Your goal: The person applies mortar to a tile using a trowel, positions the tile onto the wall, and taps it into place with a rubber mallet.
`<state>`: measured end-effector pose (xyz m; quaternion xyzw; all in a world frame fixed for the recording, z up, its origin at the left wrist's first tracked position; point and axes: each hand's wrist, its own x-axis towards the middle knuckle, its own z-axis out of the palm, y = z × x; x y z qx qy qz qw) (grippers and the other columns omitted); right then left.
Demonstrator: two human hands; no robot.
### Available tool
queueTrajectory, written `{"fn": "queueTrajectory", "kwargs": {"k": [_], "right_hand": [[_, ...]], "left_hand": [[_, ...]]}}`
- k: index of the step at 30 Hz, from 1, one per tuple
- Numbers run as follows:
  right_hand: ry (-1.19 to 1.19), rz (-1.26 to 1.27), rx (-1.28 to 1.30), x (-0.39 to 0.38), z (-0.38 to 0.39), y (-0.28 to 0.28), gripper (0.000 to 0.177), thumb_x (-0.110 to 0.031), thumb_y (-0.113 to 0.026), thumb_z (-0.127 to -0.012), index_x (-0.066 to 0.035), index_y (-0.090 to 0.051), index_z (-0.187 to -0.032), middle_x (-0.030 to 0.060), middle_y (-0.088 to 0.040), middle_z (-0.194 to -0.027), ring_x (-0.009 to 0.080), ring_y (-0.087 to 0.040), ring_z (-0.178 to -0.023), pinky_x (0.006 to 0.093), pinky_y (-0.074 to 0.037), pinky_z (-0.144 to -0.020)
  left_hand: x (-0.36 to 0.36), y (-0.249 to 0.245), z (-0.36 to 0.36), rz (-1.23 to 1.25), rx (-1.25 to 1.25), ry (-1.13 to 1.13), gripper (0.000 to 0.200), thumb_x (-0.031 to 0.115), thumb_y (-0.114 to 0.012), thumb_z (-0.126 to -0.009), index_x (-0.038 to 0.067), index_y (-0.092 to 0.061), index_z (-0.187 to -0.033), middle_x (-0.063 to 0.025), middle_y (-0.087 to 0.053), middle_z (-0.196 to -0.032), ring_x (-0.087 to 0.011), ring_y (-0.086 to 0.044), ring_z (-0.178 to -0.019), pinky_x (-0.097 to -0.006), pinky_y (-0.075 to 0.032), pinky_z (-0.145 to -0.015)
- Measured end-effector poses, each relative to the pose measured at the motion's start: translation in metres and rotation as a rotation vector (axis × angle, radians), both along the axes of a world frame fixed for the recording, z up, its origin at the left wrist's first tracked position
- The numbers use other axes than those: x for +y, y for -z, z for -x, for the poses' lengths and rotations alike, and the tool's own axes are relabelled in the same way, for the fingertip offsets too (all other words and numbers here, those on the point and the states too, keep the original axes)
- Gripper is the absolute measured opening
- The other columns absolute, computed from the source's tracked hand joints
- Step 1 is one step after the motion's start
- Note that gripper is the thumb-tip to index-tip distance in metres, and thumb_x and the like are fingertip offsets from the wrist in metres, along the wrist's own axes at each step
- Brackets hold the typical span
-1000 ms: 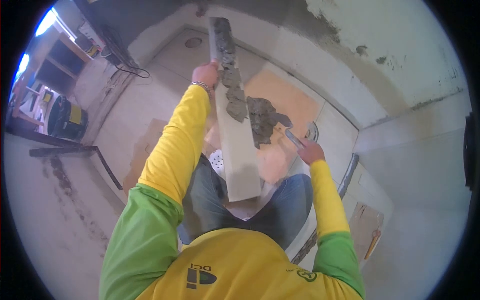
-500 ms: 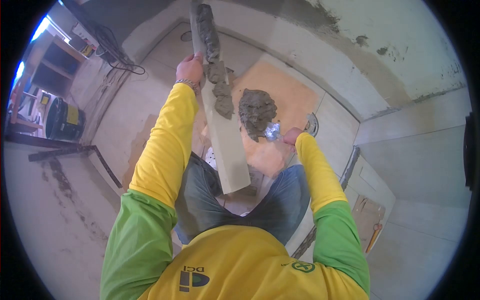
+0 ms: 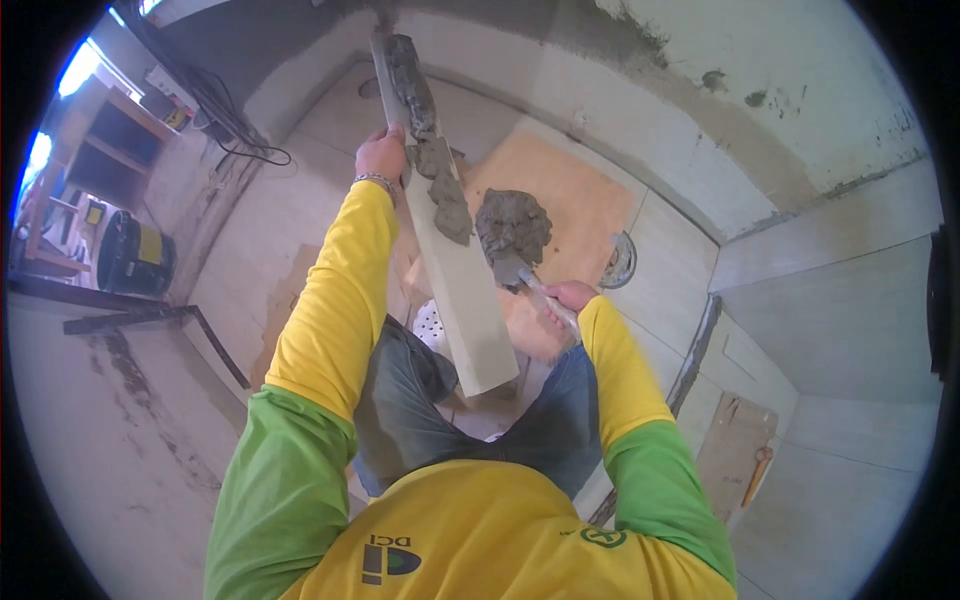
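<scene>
A long pale strip (image 3: 465, 315) slants up and away from between my knees. Grey mortar (image 3: 412, 85) lies in lumps along its far half. My left hand (image 3: 381, 155) grips the strip's left edge. Right of the strip, a mound of mortar (image 3: 513, 222) sits on an orange-brown board (image 3: 585, 190). My right hand (image 3: 570, 298) is closed on the handle of a trowel (image 3: 512, 270), whose blade touches the near edge of the mound.
A round metal drain cover (image 3: 620, 260) lies right of the board. At the left stand a dark bucket (image 3: 135, 255) and wooden shelving (image 3: 120, 140), with black cables (image 3: 225, 125) nearby. An orange-handled tool (image 3: 757, 475) rests on cardboard (image 3: 735, 445) at the right.
The trowel has turned, and its blade now meets the mound's near edge. My right hand has shifted slightly left and down. The strip's near end has moved slightly right.
</scene>
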<state>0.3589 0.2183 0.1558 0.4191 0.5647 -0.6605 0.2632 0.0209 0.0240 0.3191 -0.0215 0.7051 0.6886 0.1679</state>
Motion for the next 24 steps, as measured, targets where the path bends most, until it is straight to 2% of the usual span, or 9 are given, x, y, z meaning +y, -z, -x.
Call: {"fn": "queueTrajectory", "kwargs": {"k": [3, 6, 12, 14, 18, 19, 20, 21, 24], "right_hand": [[0.110, 0.031, 0.156, -0.016, -0.021, -0.024, 0.037, -0.030, -0.055, -0.098, -0.007, -0.059, -0.126, 0.0085, -0.062, -0.081, 0.0162, -0.058, -0.059, 0.0314, -0.051, -0.049], [0.178, 0.057, 0.323, -0.016, -0.033, -0.043, 0.040, -0.031, -0.057, -0.098, -0.010, -0.058, -0.132, 0.0064, -0.061, -0.081, 0.0137, -0.057, -0.060, 0.0291, -0.050, -0.051], [0.201, -0.187, 0.504, -0.012, -0.062, -0.106, 0.044, -0.021, -0.066, -0.092, -0.008, -0.059, -0.134, 0.0024, -0.063, -0.081, 0.0097, -0.057, -0.064, 0.0239, -0.047, -0.056], [0.209, -0.191, 0.554, -0.018, -0.074, -0.129, 0.046, -0.018, -0.068, -0.090, -0.006, -0.059, -0.133, 0.0022, -0.063, -0.082, 0.0090, -0.057, -0.066, 0.0229, -0.047, -0.058], [0.207, -0.213, 0.635, -0.034, -0.095, -0.153, 0.050, -0.011, -0.076, -0.081, -0.001, -0.062, -0.129, 0.0030, -0.064, -0.090, 0.0095, -0.059, -0.078, 0.0228, -0.047, -0.069], [0.203, -0.214, 0.636, -0.037, -0.096, -0.148, 0.050, -0.011, -0.076, -0.081, -0.001, -0.062, -0.129, 0.0030, -0.064, -0.090, 0.0095, -0.059, -0.078, 0.0228, -0.047, -0.069], [0.139, -0.349, 0.768, -0.040, -0.096, -0.140, 0.052, -0.009, -0.078, -0.078, -0.001, -0.063, -0.127, 0.0042, -0.065, -0.093, 0.0113, -0.059, -0.082, 0.0243, -0.047, -0.073], [0.072, -0.484, 0.900, -0.042, -0.095, -0.134, 0.053, -0.007, -0.079, -0.075, 0.000, -0.064, -0.125, 0.0054, -0.065, -0.097, 0.0131, -0.060, -0.086, 0.0257, -0.047, -0.077], [0.002, -0.687, 0.951, -0.062, -0.088, -0.130, 0.053, -0.006, -0.080, -0.074, -0.001, -0.064, -0.124, 0.0079, -0.064, -0.102, 0.0167, -0.059, -0.094, 0.0286, -0.046, -0.082]], "left_hand": [[-0.002, 0.005, 0.005, 0.060, 0.046, 0.002, 0.052, 0.040, -0.059, -0.091, 0.002, -0.062, -0.127, -0.0215, -0.064, -0.122, -0.0335, -0.060, -0.118, -0.0372, -0.044, -0.098], [0.000, 0.002, 0.004, 0.125, 0.025, 0.004, 0.052, 0.041, -0.060, -0.091, 0.002, -0.063, -0.126, -0.0222, -0.065, -0.122, -0.0333, -0.060, -0.118, -0.0371, -0.045, -0.099], [0.001, 0.002, 0.000, 0.160, 0.035, -0.033, 0.053, 0.043, -0.059, -0.090, 0.002, -0.064, -0.124, -0.0223, -0.066, -0.119, -0.0356, -0.060, -0.117, -0.0377, -0.045, -0.099], [0.001, -0.007, -0.007, 0.377, 0.163, 0.010, 0.055, 0.045, -0.057, -0.091, 0.002, -0.064, -0.124, -0.0219, -0.066, -0.120, -0.0379, -0.060, -0.116, -0.0394, -0.045, -0.099], [0.004, -0.003, -0.005, 0.314, 0.118, 0.027, 0.051, 0.044, -0.050, -0.095, 0.002, -0.065, -0.120, -0.0231, -0.065, -0.119, -0.0409, -0.060, -0.113, -0.0431, -0.046, -0.098], [0.002, -0.016, -0.012, 0.525, 0.247, 0.158, 0.047, 0.040, -0.045, -0.097, 0.002, -0.065, -0.117, -0.0239, -0.065, -0.117, -0.0417, -0.060, -0.111, -0.0449, -0.046, -0.097], [0.002, -0.021, -0.016, 0.735, 0.375, 0.291, 0.045, 0.035, -0.040, -0.100, 0.001, -0.066, -0.113, -0.0247, -0.065, -0.115, -0.0426, -0.061, -0.109, -0.0467, -0.047, -0.096], [0.005, -0.024, -0.020, 0.734, 0.375, 0.289, 0.045, 0.035, -0.040, -0.100, 0.001, -0.066, -0.113, -0.0247, -0.065, -0.115, -0.0426, -0.061, -0.109, -0.0467, -0.047, -0.096], [0.006, -0.029, -0.031, 0.652, 0.316, 0.267, 0.044, 0.027, -0.032, -0.102, -0.001, -0.065, -0.108, -0.0257, -0.066, -0.110, -0.0428, -0.062, -0.106, -0.0482, -0.048, -0.093]]}}
